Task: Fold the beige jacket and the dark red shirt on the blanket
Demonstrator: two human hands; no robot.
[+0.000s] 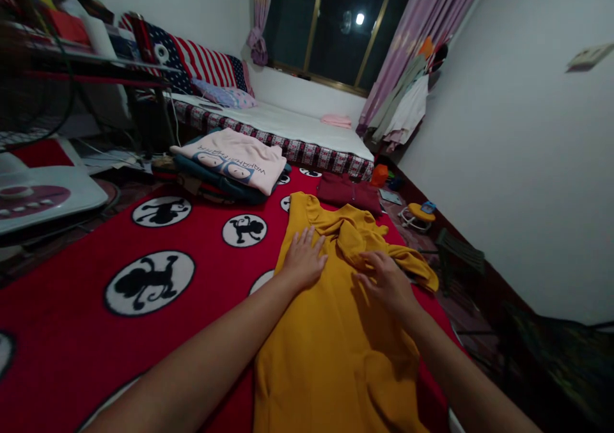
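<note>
A mustard-yellow garment (330,337) lies lengthwise on a red blanket (206,273) with white circles and black figures. My left hand (304,258) rests flat on the garment's upper left part, fingers spread. Over its upper right part is my right hand (384,283), with thumb and fingers apart beside a bunched fold. The right sleeve is crumpled and stretches out to the right, while the left edge lies fairly straight.
Folded clothes with a pink top (244,158) are stacked at the blanket's far left. A folded maroon garment (349,193) lies beyond the yellow one. Further back is a bed (297,123); a yellow-topped stool (421,213) and dark folding stool (460,254) stand right.
</note>
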